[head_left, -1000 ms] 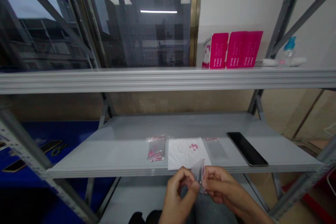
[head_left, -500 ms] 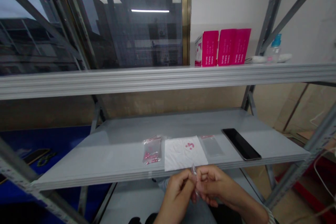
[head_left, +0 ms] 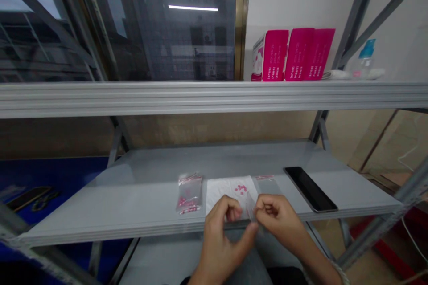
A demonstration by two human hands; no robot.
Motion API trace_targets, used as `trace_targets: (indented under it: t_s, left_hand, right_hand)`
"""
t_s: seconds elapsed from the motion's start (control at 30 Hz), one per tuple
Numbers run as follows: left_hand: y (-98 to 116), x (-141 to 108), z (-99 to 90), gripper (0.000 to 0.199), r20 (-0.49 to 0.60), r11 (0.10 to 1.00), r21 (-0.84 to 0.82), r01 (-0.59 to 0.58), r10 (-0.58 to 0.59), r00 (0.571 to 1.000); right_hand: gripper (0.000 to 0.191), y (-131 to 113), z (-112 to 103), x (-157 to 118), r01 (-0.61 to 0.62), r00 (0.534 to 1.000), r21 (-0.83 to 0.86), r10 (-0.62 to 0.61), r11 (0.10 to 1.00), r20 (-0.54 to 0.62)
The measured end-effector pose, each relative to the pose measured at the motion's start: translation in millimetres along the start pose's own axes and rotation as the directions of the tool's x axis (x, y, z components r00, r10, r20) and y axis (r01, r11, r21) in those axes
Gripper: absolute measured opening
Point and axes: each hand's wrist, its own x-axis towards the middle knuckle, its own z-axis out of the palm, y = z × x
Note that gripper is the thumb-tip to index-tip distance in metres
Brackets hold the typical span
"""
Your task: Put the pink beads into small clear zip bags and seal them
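Observation:
Between my hands, near the shelf's front edge, is a small clear plastic bag (head_left: 250, 207). My right hand (head_left: 279, 219) is closed, pinching the bag's right side. My left hand (head_left: 223, 238) is open beside it, thumb stretched towards the bag and fingers curved apart from it. Just beyond them, several small pink beads (head_left: 240, 188) lie on a white cloth or tissue (head_left: 214, 189). Left of the cloth sits a zip bag (head_left: 190, 193) with pink beads inside. Another clear zip bag (head_left: 266, 183) lies at the right, partly hidden by my right hand.
A black phone or tablet (head_left: 309, 188) lies on the grey shelf (head_left: 143, 196) to the right. On the upper ledge (head_left: 167, 98) stand pink boxes (head_left: 299, 54) and a blue-capped bottle (head_left: 365, 60). Metal posts flank the shelf. Another phone (head_left: 28, 198) rests on a blue surface at left.
Both hands have risen and moved forward over the cloth's front part. My left hand has let go of the small bag and opened; my right hand keeps its pinch. The view has shifted slightly.

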Motion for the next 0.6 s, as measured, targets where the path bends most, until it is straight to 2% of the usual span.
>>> trace_targets:
  t_s: [0.07,0.1,0.13,0.3,0.37,0.4,0.47,0.5,0.53,0.6]
  left_hand:
    - [-3.5,-1.7,-0.9,0.063,0.066,0.997,-0.025,-0.076,0.077,0.995]
    - [-5.6,-2.3,-0.6,0.079,0.104,0.996,-0.036,-0.082,0.085,0.991]
    - [-7.9,-2.5,-0.1,0.083,0.131,0.996,-0.043,-0.073,0.078,0.988]
    - [-14.6,2.6,0.9,0.065,0.126,0.995,-0.103,-0.01,0.023,0.992]
    - [-16.0,5.9,-0.4,0.059,0.13,0.989,-0.144,0.026,-0.007,0.992]
    - [-16.9,7.4,-1.2,0.055,0.138,0.983,-0.174,0.056,-0.032,0.99]
    - [-19.4,9.7,-2.9,0.052,0.171,0.955,-0.258,0.145,-0.103,0.98]
    - [-20.8,10.5,-3.6,0.052,0.201,0.93,-0.311,0.198,-0.139,0.97]
    - [-22.2,11.0,-4.1,0.051,0.243,0.894,-0.368,0.255,-0.172,0.955]
    - [-24.6,11.5,-4.6,0.05,0.349,0.796,-0.476,0.374,-0.22,0.911]
  right_hand:
    - [0.013,-4.0,-0.2,3.4,-0.015,0.997,0.007,0.015,1.0,0.076]
    - [0.013,-4.9,-0.1,4.8,-0.026,0.995,0.003,0.026,1.0,0.101]
    - [0.013,-5.0,0.0,5.9,-0.038,0.993,-0.005,0.038,0.999,0.115]
    - [0.018,1.3,-2.3,5.3,-0.054,0.993,-0.085,0.063,0.995,0.103]
    - [0.024,2.2,-5.5,2.2,0.011,0.999,-0.114,-0.005,0.993,0.054]
    - [0.024,1.8,-7.9,0.3,0.079,0.997,-0.133,-0.079,0.988,0.011]
    - [0.015,-0.2,-13.8,-3.2,0.278,0.956,-0.205,-0.292,0.939,-0.041]
    - [0.012,-1.0,-17.1,-4.5,0.377,0.919,-0.251,-0.394,0.891,-0.017]
    - [0.014,-1.3,-20.3,-5.1,0.462,0.881,-0.29,-0.471,0.838,0.043]
    - [0.014,0.6,-25.7,-4.7,0.566,0.824,-0.328,-0.531,0.756,0.197]
